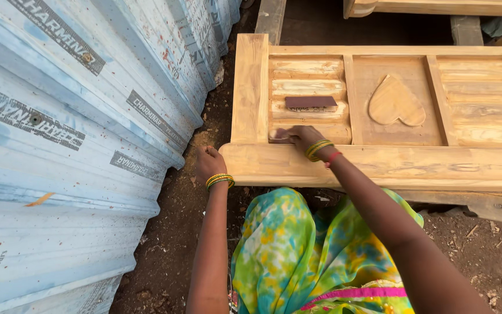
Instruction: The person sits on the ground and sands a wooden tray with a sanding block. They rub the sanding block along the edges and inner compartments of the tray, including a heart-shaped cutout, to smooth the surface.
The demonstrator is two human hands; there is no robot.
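Pressing a small sanding piece [278, 135] onto the carved wooden panel [379, 166], the right hand [303, 138] has its grip clamped on it; the left hand [209, 161], fisted, rests at the panel's corner. Farther up lies a dark brown rectangular block [311, 103] beside a carved heart [396, 103]. Grey rectangular labels mark the pale blue corrugated sheets [70, 145] on the left.

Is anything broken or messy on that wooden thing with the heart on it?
Nothing looks broken. The wooden panel and its carved heart look whole. The right hand presses something small on a slat; the left hand grips the corner. A dark block lies loose on a slat.
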